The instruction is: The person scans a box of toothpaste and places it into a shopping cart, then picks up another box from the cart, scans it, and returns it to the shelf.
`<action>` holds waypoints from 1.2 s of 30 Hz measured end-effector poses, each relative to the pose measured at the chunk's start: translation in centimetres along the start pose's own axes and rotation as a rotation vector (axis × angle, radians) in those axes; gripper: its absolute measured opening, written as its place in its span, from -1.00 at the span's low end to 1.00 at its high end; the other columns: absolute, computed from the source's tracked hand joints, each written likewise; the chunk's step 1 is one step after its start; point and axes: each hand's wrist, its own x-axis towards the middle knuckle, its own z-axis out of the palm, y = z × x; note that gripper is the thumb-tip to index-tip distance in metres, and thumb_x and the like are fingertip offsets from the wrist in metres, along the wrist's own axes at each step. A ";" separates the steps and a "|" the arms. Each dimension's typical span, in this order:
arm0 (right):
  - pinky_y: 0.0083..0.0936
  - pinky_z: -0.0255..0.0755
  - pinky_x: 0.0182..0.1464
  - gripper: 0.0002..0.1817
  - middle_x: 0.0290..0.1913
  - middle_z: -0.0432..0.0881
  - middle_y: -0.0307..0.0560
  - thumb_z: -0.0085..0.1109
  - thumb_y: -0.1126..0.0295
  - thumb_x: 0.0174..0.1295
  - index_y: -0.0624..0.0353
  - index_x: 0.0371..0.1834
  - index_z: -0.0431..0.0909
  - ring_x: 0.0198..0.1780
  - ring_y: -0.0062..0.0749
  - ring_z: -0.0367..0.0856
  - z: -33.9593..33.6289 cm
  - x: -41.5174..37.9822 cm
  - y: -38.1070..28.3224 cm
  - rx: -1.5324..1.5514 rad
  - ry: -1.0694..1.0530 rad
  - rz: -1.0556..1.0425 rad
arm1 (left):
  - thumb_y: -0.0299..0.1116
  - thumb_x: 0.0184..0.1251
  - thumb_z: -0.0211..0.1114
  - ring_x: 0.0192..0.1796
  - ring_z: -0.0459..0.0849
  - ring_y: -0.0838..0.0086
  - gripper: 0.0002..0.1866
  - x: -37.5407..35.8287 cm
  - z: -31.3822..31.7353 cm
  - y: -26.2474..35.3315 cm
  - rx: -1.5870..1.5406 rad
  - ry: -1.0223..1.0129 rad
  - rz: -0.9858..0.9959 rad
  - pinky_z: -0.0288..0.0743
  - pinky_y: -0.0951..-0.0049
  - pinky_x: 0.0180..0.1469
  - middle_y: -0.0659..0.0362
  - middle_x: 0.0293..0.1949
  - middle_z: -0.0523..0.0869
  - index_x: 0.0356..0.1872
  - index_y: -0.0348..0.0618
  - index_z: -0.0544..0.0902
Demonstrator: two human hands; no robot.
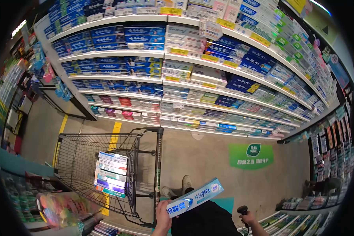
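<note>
My left hand is closed round one end of a light-blue and white toothpaste box, which slants up to the right in front of my legs. My right hand, lower right, grips a black handheld barcode scanner by its handle. To the left stands a black wire shopping cart, its handle near my left hand. Several toothpaste boxes lie stacked in a row inside the cart.
Ahead, white shelves hold rows of boxed toothpaste. A green sticker lies on the floor before them. More racks stand at the right, and a low shelf is behind my right hand. Colourful wrapped goods sit lower left.
</note>
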 end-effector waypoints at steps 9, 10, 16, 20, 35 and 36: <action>-0.39 0.49 -0.45 -0.71 -0.58 0.57 -0.04 0.26 0.32 -0.07 0.32 -0.37 0.51 -0.55 -0.33 0.60 1.1 0.9 8.8 0.001 0.018 0.010 | -0.17 0.41 -0.09 -0.44 0.67 0.34 -0.69 1.4 2.9 -1.1 0.105 0.017 -0.088 0.51 0.40 -0.65 0.07 -0.34 0.60 -0.15 -0.22 0.45; -0.38 0.50 -0.40 -0.68 -0.56 0.59 -0.02 0.26 0.28 -0.08 0.33 -0.36 0.52 -0.51 -0.32 0.62 1.3 1.4 9.6 0.000 0.032 0.027 | -0.15 0.38 -0.08 -0.47 0.67 0.37 -0.68 1.6 3.1 -1.7 0.132 0.004 -0.061 0.48 0.45 -0.67 0.10 -0.37 0.63 -0.17 -0.19 0.47; -0.40 0.52 -0.36 -0.67 -0.47 0.61 -0.02 0.25 0.38 -0.08 0.31 -0.24 0.52 -0.45 -0.34 0.63 -0.1 3.0 9.6 0.020 0.091 -0.041 | -0.13 0.36 -0.09 -0.50 0.66 0.45 -0.69 1.3 6.6 -3.4 0.173 0.075 -0.056 0.40 0.55 -0.71 0.15 -0.40 0.67 -0.17 -0.13 0.48; -0.36 0.52 -0.29 -0.64 -0.45 0.62 0.03 0.24 0.37 -0.12 0.32 -0.23 0.52 -0.39 -0.28 0.65 -3.1 5.1 10.5 0.101 0.066 -0.050 | -0.10 0.36 -0.08 -0.49 0.66 0.47 -0.69 0.5 10.8 -6.2 0.248 0.093 0.016 0.38 0.54 -0.71 0.19 -0.40 0.67 -0.18 -0.09 0.49; -0.52 0.44 -0.26 -0.84 -0.43 0.62 -0.19 0.20 0.57 -0.07 0.26 -0.36 0.55 -0.36 -0.56 0.55 -19.2 13.1 13.6 0.478 0.114 -0.503 | -0.03 0.43 -0.07 -0.39 0.67 0.49 -0.63 -1.0 31.9 -16.0 0.425 0.027 0.236 0.52 0.46 -0.49 0.17 -0.34 0.66 -0.10 -0.12 0.49; -0.52 0.44 -0.25 -0.84 -0.41 0.63 -0.18 0.21 0.57 -0.07 0.26 -0.35 0.55 -0.34 -0.57 0.54 -20.7 12.6 11.6 0.474 0.081 -0.557 | -0.04 0.42 -0.06 -0.40 0.67 0.50 -0.64 -1.0 33.3 -16.0 0.439 0.049 0.247 0.51 0.49 -0.50 0.17 -0.34 0.66 -0.09 -0.11 0.48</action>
